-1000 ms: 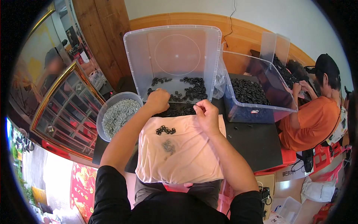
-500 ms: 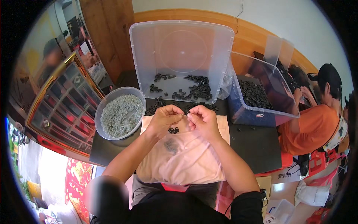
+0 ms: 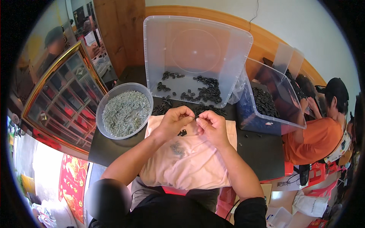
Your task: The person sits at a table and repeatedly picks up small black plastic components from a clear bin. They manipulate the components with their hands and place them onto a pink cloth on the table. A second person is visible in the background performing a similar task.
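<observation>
Above a pale peach cloth (image 3: 188,171), my left hand (image 3: 175,122) and my right hand (image 3: 213,128) meet fingertip to fingertip. Both are closed in a pinch on a small black part (image 3: 196,117), mostly covered by the fingers; its exact shape is too small to make out. Just below the hands, a few loose black pieces (image 3: 182,132) lie on the cloth. Nearer to me rests a small patch of grey metal pieces (image 3: 177,148), which look like screws. More black pieces (image 3: 209,110) are heaped on the table beyond my fingers.
At left stands a round tub (image 3: 99,116) filled with similar grey pieces. A clear bin (image 3: 197,41) lies tipped towards me, black pieces inside. Right of it is another clear bin (image 3: 281,127) of black pieces. A person in orange (image 3: 315,136) sits at the right.
The view has shifted slightly, so the bins and the tub sit differently in it. My hands stay together over the cloth, still pinching, with the fingers only slightly changed.
</observation>
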{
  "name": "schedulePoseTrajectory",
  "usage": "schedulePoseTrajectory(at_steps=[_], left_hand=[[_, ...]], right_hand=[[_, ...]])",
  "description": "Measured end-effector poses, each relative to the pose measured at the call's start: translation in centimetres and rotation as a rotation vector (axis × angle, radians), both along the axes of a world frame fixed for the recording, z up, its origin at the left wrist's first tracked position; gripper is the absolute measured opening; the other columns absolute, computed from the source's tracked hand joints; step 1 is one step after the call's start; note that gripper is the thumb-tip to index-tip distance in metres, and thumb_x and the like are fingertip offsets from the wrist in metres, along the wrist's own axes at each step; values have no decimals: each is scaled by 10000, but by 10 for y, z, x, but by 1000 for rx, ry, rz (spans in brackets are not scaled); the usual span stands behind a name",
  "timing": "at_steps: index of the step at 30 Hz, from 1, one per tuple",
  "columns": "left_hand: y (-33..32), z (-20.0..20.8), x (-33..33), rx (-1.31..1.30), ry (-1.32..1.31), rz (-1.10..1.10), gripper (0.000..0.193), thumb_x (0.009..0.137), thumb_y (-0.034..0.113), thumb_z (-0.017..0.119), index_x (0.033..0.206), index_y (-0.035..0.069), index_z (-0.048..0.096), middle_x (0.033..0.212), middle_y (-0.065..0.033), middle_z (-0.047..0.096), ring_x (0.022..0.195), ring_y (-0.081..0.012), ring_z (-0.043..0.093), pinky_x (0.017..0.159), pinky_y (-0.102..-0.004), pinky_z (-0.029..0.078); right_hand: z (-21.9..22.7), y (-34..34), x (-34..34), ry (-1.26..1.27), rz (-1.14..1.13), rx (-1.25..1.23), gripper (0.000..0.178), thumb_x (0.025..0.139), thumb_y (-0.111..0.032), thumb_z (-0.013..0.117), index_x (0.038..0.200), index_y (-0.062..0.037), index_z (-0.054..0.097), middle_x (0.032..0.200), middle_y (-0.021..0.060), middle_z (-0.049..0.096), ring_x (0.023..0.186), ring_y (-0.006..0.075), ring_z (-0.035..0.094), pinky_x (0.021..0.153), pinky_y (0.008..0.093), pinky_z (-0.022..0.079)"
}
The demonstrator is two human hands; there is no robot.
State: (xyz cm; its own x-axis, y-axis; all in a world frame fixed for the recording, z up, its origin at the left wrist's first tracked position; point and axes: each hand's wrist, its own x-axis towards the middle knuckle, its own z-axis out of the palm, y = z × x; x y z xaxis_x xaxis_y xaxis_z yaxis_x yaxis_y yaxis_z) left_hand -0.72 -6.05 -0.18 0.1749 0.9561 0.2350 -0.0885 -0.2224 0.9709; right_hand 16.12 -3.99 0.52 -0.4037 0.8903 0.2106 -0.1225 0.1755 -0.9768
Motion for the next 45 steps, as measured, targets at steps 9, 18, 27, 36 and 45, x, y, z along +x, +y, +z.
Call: schedulePoseTrajectory(at_steps=[9, 18, 27, 36, 45], left_hand=[[-2, 3, -1, 67, 164, 51, 124, 901, 89, 496, 831, 18, 570, 723, 17, 540, 644, -35, 467, 584, -191, 403], [-4, 4, 1, 11, 177, 52, 179, 920, 115, 481, 800, 8, 558, 695, 7, 539, 622, -39, 468, 565, -191, 404], [-4, 3, 2, 64, 220, 109, 171, 910, 114, 500, 790, 3, 549, 693, 14, 522, 634, -42, 449, 571, -197, 390], [-2, 0, 0, 102, 251, 92, 111, 892, 86, 520, 821, 4, 545, 712, 26, 508, 659, -31, 435, 581, -189, 378], [-4, 0, 3, 163, 266, 186, 72, 818, 42, 566, 777, -16, 555, 680, -74, 525, 612, -142, 496, 567, -264, 404]], right_hand=[[-1, 1, 1, 24, 1, -12, 67, 844, -45, 573, 797, -16, 536, 655, 8, 547, 498, 47, 511, 436, 188, 427], [-2, 1, 1, 45, 21, 28, 73, 838, -34, 579, 790, -13, 529, 637, 4, 536, 487, 38, 491, 428, 185, 413], [-3, 2, 2, 12, 8, 50, 74, 839, -41, 582, 789, -18, 531, 622, -3, 530, 487, 39, 492, 426, 187, 402], [-1, 1, 2, -19, -4, 48, 78, 838, -40, 582, 781, -16, 534, 612, 0, 534, 491, 39, 498, 429, 187, 402], [-2, 0, -1, 2, 20, 65, 88, 834, -25, 579, 763, -8, 530, 593, 3, 533, 476, 39, 489, 422, 187, 396]])
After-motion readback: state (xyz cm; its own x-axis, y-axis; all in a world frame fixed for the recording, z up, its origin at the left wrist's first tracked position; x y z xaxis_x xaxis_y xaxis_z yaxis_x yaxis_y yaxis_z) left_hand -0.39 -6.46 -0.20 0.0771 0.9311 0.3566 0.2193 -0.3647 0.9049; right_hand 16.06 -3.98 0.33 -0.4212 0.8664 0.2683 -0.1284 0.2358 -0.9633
